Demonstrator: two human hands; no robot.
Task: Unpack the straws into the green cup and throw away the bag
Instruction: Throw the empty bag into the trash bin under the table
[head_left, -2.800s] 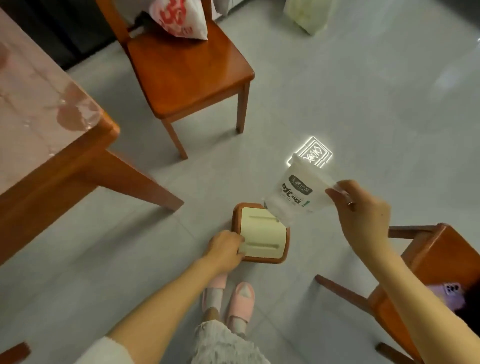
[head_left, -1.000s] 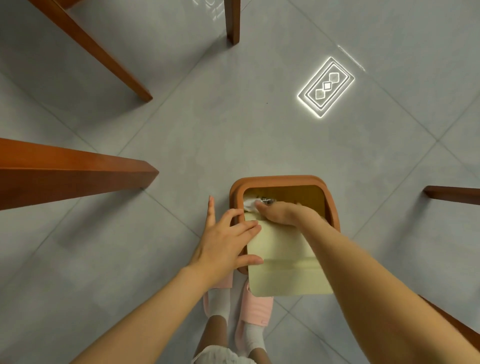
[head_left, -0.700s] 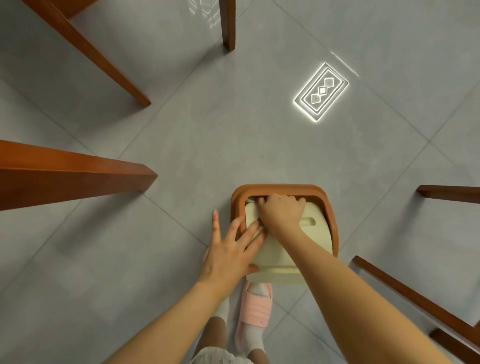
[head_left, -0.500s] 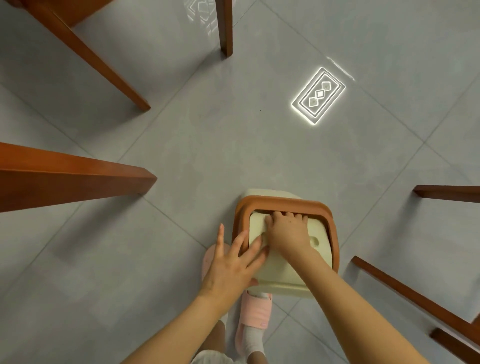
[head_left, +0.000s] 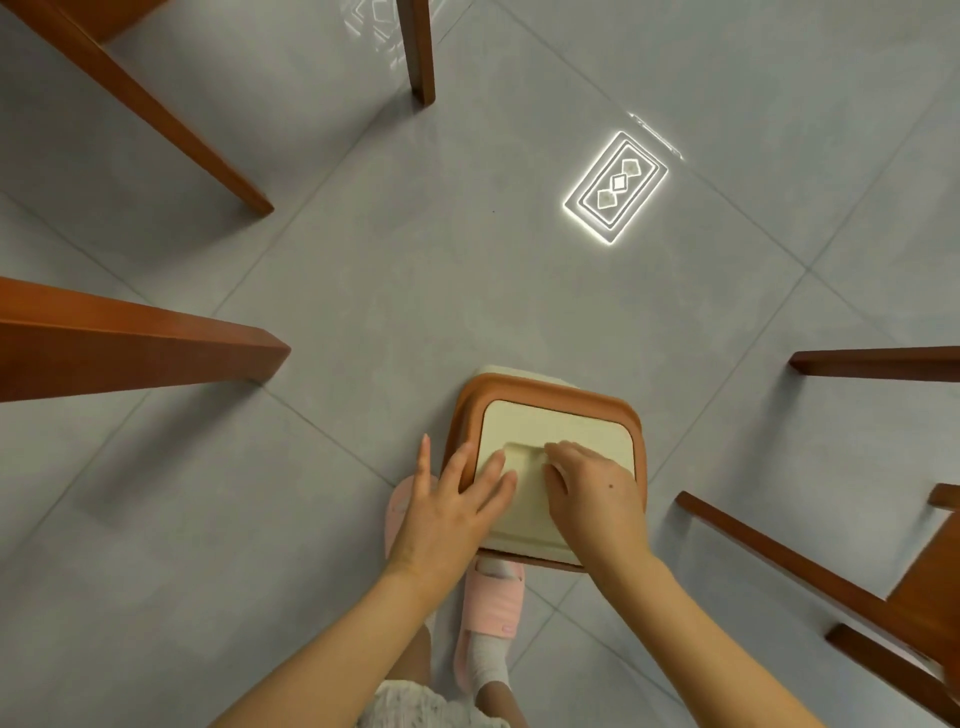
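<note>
At 6 o'clock, our left hand (head_left: 447, 514) lays wide, straight fingers on the shut cream lid (head_left: 545, 421) of the brown-rimmed waste bin (head_left: 550, 387). Our right hand (head_left: 592, 499) presses loosely bent fingers on the lid's recess, holding nothing. We cannot see the bag.

There are two hands, the left hand (head_left: 447, 512) and the right hand (head_left: 592, 499), one bin (head_left: 545, 387), one lid (head_left: 550, 421) and two slippers (head_left: 493, 597).

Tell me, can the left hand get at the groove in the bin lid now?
Probably yes. The left hand lies open on the lid, fingertips beside the groove; the right hand covers only its right end.
</note>
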